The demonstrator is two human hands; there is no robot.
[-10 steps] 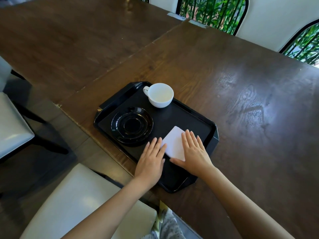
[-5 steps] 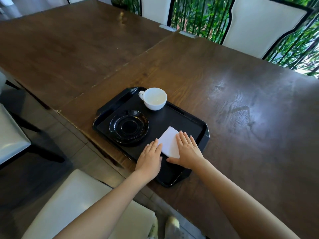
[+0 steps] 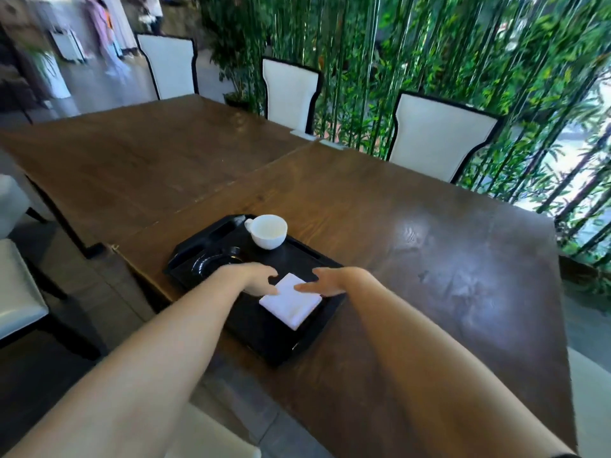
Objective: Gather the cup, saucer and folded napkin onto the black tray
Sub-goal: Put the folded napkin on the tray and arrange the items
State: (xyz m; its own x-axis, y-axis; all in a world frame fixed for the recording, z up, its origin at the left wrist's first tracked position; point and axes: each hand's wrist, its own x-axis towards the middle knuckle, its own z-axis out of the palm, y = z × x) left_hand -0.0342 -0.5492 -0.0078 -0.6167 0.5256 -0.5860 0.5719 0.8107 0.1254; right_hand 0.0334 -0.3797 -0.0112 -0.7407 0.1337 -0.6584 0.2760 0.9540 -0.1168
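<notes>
Napkin [image 3: 291, 305] settled on tray [image 3: 198, 247], lower centre
Left hand [image 3: 256, 280] and right hand [image 3: 332, 280] ease off it (blurry; fingers seem loose, gripping nothing).

Looks like a restaurant or café dining room rather than a home. Told by the furniture: a long dark wooden table [image 3: 413, 226] butted edge to edge against a second table [image 3: 148, 153] of the same make. Lined along the far edge with matching high-backed chairs [image 3: 439, 143], white-padded and black-trimmed, with more white seats [image 3: 16, 285] at the near edge. Backed by a dense screen of bamboo [image 3: 413, 44] just behind those chairs. Floored in grey tile [image 3: 109, 292]. Served café-style, too: by the table's near edge, a black tray [image 3: 258, 332] bearing a white cup [image 3: 268, 231], a black saucer [image 3: 215, 261] and a folded white napkin [image 3: 291, 307]. Beyond the far left corner, blurred standing figures [image 3: 109, 31] in an open walkway.
</notes>
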